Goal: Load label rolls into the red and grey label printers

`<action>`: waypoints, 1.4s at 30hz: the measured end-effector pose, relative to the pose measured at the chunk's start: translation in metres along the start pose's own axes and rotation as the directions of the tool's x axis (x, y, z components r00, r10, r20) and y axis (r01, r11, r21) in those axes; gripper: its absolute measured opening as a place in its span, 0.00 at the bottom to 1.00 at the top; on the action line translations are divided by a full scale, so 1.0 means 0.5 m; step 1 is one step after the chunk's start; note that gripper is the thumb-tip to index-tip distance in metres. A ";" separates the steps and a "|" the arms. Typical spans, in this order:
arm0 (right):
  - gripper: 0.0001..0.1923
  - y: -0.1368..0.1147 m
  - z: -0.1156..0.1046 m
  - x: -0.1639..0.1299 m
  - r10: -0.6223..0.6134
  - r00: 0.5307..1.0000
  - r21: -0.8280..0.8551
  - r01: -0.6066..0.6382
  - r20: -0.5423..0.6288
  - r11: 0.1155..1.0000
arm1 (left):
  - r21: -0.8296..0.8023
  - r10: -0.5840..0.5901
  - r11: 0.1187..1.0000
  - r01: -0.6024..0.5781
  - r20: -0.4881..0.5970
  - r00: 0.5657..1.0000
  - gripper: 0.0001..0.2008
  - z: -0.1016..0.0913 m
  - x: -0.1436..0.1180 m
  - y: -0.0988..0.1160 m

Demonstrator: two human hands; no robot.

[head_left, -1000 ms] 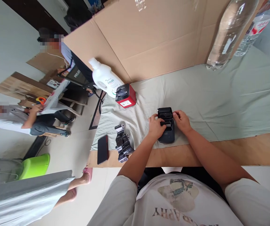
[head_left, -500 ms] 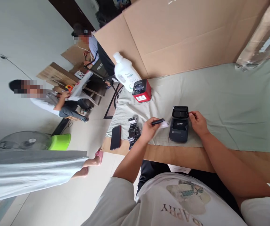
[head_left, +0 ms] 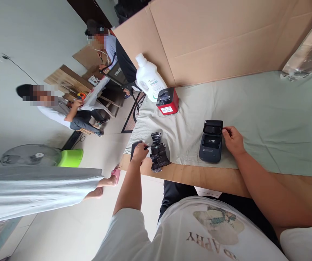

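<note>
Left grip: left hand [head_left: 139, 153] closed, fingers pinched on a small dark roll end [head_left: 146, 147]; white tip just visible; exact hold partly hidden.
Left hand position: at table edge, over black phone [head_left: 134, 148], just beside pile of black rolls [head_left: 158, 152].
Right grip: right hand [head_left: 233, 139] with fingers curled, resting against right side of black printer [head_left: 211, 145]; touching, not clamped round it.
Printer state: lid [head_left: 213, 127] raised and open; compartment exposed; white label showing inside.
Printer location: on pale green cloth [head_left: 267, 119], near front edge of wooden table [head_left: 226, 179], between both hands.
Roll pile: loose black heap on cloth's corner, partly over bare wood.
Further back: red printer [head_left: 167, 101] on cloth, touching or just beside white bottle [head_left: 149, 78].
Backdrop: cardboard sheet [head_left: 212, 40] upright behind cloth.
Far right: clear plastic bottle [head_left: 305, 50], cut off by frame.
Surroundings: two other persons seated at left, well apart; green tub [head_left: 70, 157] and fan [head_left: 29, 159] on floor.
</note>
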State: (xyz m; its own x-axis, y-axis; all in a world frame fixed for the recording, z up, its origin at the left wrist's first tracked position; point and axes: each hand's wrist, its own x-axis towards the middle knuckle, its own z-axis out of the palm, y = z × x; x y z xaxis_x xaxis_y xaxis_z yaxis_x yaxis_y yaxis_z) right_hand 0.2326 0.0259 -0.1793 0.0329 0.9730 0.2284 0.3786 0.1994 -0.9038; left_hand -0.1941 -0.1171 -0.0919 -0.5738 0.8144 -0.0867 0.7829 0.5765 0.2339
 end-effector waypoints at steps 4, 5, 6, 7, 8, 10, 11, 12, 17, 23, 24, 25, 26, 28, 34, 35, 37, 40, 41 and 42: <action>0.21 0.000 -0.001 0.000 -0.006 1.000 -0.007 0.006 0.006 1.000 | 0.059 0.105 0.993 -0.107 0.040 0.994 0.19 -0.009 -0.026 0.022; 0.20 0.000 -0.002 0.000 -0.006 1.000 -0.007 0.006 0.005 1.000 | 0.083 0.156 0.984 -0.158 0.026 0.987 0.20 -0.014 -0.031 0.037; 0.20 -0.001 -0.002 0.000 -0.004 1.000 -0.008 0.004 0.003 1.000 | 0.106 0.211 0.972 -0.211 0.014 0.977 0.20 -0.017 -0.036 0.054; 0.20 -0.001 -0.002 0.000 0.000 1.000 -0.010 0.000 0.001 1.000 | 0.127 0.256 0.958 -0.256 0.013 0.967 0.21 -0.019 -0.041 0.072; 0.20 -0.001 -0.002 -0.001 0.005 1.000 -0.011 -0.005 0.001 1.000 | 0.145 0.284 0.947 -0.285 0.027 0.958 0.22 -0.018 -0.045 0.092; 0.20 -0.002 -0.003 -0.001 0.012 1.000 -0.012 -0.012 0.005 1.000 | 0.202 0.285 0.933 -0.298 0.091 0.954 0.23 -0.009 -0.051 0.131; 0.20 -0.003 -0.003 -0.002 0.013 1.000 -0.010 -0.013 0.008 1.000 | 0.238 0.266 0.926 -0.292 0.134 0.955 0.22 -0.002 -0.053 0.147; 0.20 -0.003 -0.003 -0.002 0.013 1.000 -0.005 -0.013 0.011 1.000 | 0.273 0.245 0.919 -0.285 0.172 0.954 0.21 0.005 -0.056 0.161; 0.21 -0.005 -0.001 -0.002 0.024 1.000 0.024 -0.024 0.014 0.999 | 0.324 0.283 0.887 -0.330 0.184 0.941 0.15 0.036 -0.070 0.204; 0.22 -0.012 0.000 -0.002 0.025 0.999 0.020 -0.025 0.031 0.999 | -0.069 0.570 0.820 -0.569 0.199 0.797 0.17 0.050 -0.111 0.275; 0.22 -0.013 -0.001 -0.002 0.026 0.999 0.021 -0.027 0.034 0.999 | -0.171 0.613 0.790 -0.589 0.225 0.758 0.17 0.049 -0.120 0.293; 0.22 -0.015 -0.002 -0.002 0.028 0.999 0.020 -0.028 0.036 0.999 | -0.265 0.653 0.756 -0.598 0.246 0.716 0.17 0.049 -0.129 0.311; 0.22 -0.016 -0.003 -0.002 0.029 0.999 0.019 -0.030 0.039 0.999 | -0.347 0.694 0.716 -0.605 0.256 0.673 0.17 0.048 -0.137 0.330; 0.22 -0.017 -0.005 -0.003 0.028 0.999 0.020 -0.029 0.042 0.999 | -0.459 0.774 0.621 -0.636 0.228 0.591 0.17 0.049 -0.152 0.368; 0.22 -0.018 -0.007 -0.002 0.015 0.999 0.022 -0.016 0.039 1.000 | -0.423 0.879 0.464 -0.779 0.109 0.464 0.19 0.069 -0.173 0.461; 0.23 -0.019 -0.007 -0.002 0.016 0.999 0.020 -0.016 0.037 1.000 | -0.391 0.884 0.459 -0.798 0.114 0.453 0.19 0.073 -0.174 0.474; 0.23 -0.019 -0.007 -0.001 0.017 0.999 0.019 -0.018 0.038 1.000 | -0.325 0.884 0.466 -0.823 0.128 0.450 0.19 0.080 -0.175 0.496; 0.23 -0.020 -0.008 -0.001 0.020 0.999 0.013 -0.021 0.047 1.000 | -0.234 0.862 0.507 -0.830 0.154 0.483 0.18 0.089 -0.173 0.517; 0.23 -0.020 -0.008 -0.001 0.022 0.998 0.012 -0.023 0.051 1.000 | -0.209 0.853 0.522 -0.827 0.163 0.497 0.18 0.092 -0.172 0.522; 0.23 -0.020 -0.007 -0.001 0.023 0.998 0.011 -0.024 0.055 1.000 | -0.189 0.845 0.534 -0.824 0.172 0.507 0.18 0.095 -0.170 0.524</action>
State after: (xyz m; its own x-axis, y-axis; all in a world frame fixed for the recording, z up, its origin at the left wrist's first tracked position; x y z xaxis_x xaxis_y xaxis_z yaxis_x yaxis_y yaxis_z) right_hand 0.2322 0.0229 -0.1691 -0.0092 0.9823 0.1869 0.3676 0.1771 -0.9130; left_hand 0.0714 -0.0320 -0.0690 0.4117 0.9112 -0.0133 0.8453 -0.3764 0.3792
